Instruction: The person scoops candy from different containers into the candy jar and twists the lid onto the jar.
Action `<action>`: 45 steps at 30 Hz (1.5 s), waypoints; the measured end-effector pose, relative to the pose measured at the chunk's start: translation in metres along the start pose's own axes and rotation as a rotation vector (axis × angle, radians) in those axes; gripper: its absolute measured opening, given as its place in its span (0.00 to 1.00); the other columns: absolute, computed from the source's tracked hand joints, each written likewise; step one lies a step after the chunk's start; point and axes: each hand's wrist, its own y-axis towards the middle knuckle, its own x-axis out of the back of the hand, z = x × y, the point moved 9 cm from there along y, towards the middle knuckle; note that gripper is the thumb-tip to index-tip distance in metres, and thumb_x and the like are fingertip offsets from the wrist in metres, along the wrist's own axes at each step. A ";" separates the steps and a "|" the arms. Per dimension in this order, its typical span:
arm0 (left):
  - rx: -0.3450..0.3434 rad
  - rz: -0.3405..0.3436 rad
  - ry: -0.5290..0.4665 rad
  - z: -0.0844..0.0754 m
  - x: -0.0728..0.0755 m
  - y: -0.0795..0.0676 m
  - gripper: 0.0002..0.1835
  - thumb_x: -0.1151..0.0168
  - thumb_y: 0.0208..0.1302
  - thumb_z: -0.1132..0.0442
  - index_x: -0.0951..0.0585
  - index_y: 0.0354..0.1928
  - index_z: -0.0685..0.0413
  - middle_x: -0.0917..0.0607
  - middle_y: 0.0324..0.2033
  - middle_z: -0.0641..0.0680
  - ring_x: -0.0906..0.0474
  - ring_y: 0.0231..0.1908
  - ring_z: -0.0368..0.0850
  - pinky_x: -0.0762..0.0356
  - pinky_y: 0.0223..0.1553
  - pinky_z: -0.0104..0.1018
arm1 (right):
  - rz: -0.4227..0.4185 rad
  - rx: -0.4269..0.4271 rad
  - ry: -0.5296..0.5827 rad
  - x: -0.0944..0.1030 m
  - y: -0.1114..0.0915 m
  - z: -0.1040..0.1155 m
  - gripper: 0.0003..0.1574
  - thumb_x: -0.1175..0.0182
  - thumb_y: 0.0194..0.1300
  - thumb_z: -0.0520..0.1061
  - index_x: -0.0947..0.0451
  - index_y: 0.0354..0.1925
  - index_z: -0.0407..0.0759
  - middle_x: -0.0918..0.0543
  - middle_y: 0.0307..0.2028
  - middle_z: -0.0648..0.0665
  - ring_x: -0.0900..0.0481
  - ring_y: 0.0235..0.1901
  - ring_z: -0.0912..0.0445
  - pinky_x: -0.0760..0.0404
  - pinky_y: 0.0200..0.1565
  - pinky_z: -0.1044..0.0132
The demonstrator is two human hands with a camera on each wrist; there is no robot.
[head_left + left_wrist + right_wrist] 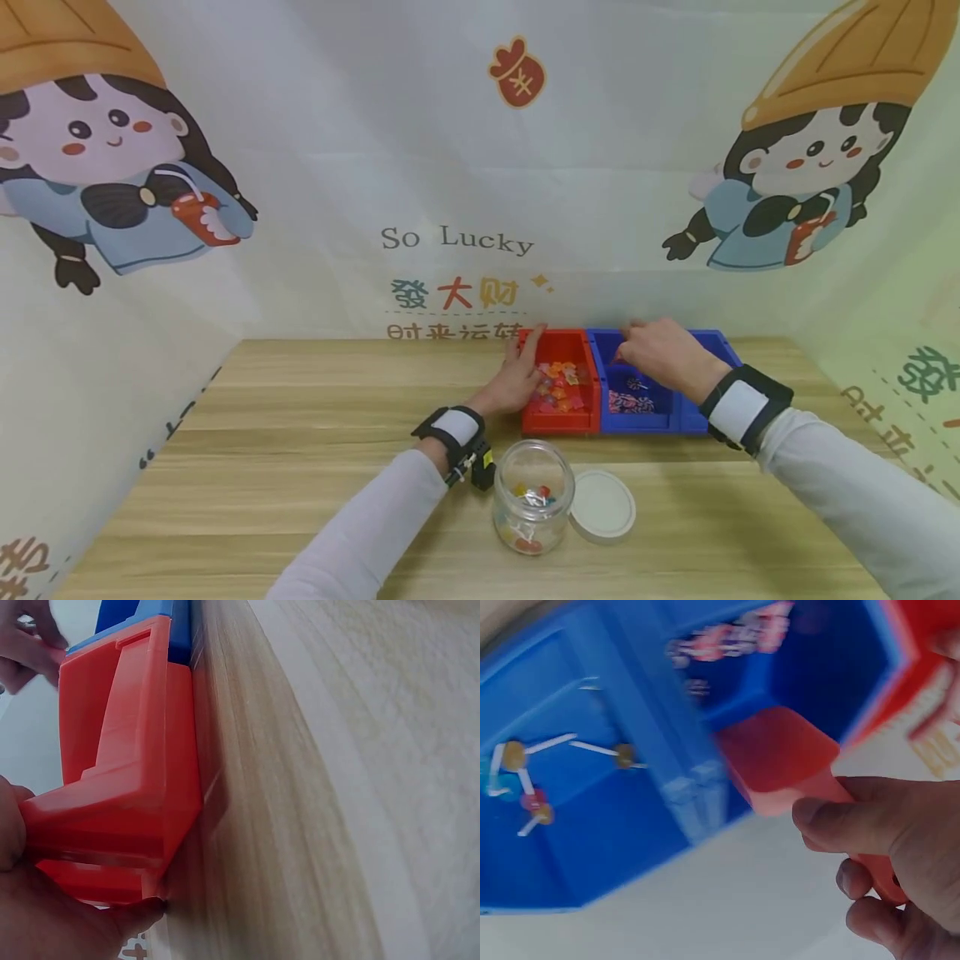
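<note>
In the head view my left hand (517, 379) grips the left wall of a red bin (561, 425), which holds wrapped orange and pink candies (558, 387). The left wrist view shows the thumb and fingers around a corner of that bin. My right hand (663, 354) holds a red scoop (780, 754) by its handle, over the back of the blue bin (637, 423) beside the red one. The scoop's bowl looks empty. Striped pink, white and dark candies (632, 403) lie toward the front of that blue bin.
A second blue bin adjoins on the right, with small lollipops (525, 757) inside. Nearer me stands an open clear jar (534, 500) with a few colourful candies in it. Its white lid (602, 506) lies beside it on the wooden table (315, 467). A printed cloth hangs behind.
</note>
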 end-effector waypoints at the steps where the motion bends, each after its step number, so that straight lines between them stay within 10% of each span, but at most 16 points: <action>1: -0.002 -0.001 -0.006 -0.001 0.000 0.000 0.37 0.55 0.66 0.72 0.56 0.74 0.48 0.53 0.68 0.72 0.43 0.66 0.70 0.40 0.68 0.57 | 0.003 0.005 -0.011 -0.004 0.000 0.000 0.10 0.29 0.51 0.39 0.13 0.36 0.47 0.17 0.31 0.44 0.21 0.31 0.52 0.15 0.35 0.60; 13: -0.009 -0.012 -0.017 -0.006 -0.001 -0.001 0.38 0.55 0.66 0.71 0.55 0.74 0.48 0.53 0.68 0.73 0.41 0.64 0.71 0.40 0.67 0.58 | 0.190 0.031 0.065 -0.006 0.004 -0.009 0.07 0.34 0.59 0.42 0.22 0.28 0.40 0.20 0.24 0.43 0.24 0.25 0.51 0.18 0.32 0.60; 22: -0.021 -0.016 0.002 -0.011 -0.003 0.000 0.35 0.56 0.68 0.71 0.53 0.74 0.53 0.53 0.68 0.74 0.43 0.67 0.70 0.41 0.69 0.56 | 0.428 -0.008 0.370 -0.014 0.000 -0.029 0.13 0.34 0.54 0.36 0.25 0.17 0.43 0.33 0.17 0.51 0.35 0.19 0.58 0.38 0.23 0.70; 28: 0.002 -0.046 0.034 -0.007 0.000 0.004 0.34 0.56 0.69 0.71 0.53 0.75 0.51 0.51 0.69 0.71 0.37 0.64 0.66 0.38 0.68 0.53 | 0.422 0.004 0.490 -0.015 -0.003 -0.035 0.10 0.34 0.54 0.37 0.18 0.18 0.44 0.27 0.18 0.53 0.33 0.21 0.59 0.35 0.25 0.70; 35: 0.016 -0.041 0.013 -0.005 -0.003 0.003 0.34 0.57 0.70 0.70 0.54 0.75 0.52 0.52 0.70 0.71 0.40 0.66 0.67 0.39 0.68 0.54 | 0.390 -0.017 0.657 -0.020 -0.005 -0.037 0.22 0.41 0.50 0.35 0.35 0.07 0.48 0.44 0.09 0.58 0.48 0.12 0.63 0.52 0.19 0.71; 45: 0.028 -0.068 -0.004 0.001 -0.003 0.002 0.34 0.57 0.70 0.70 0.54 0.75 0.51 0.52 0.70 0.70 0.38 0.64 0.67 0.39 0.68 0.55 | 0.413 -0.139 0.853 -0.039 -0.015 -0.047 0.17 0.40 0.56 0.39 0.23 0.13 0.38 0.40 0.09 0.57 0.45 0.12 0.63 0.50 0.19 0.71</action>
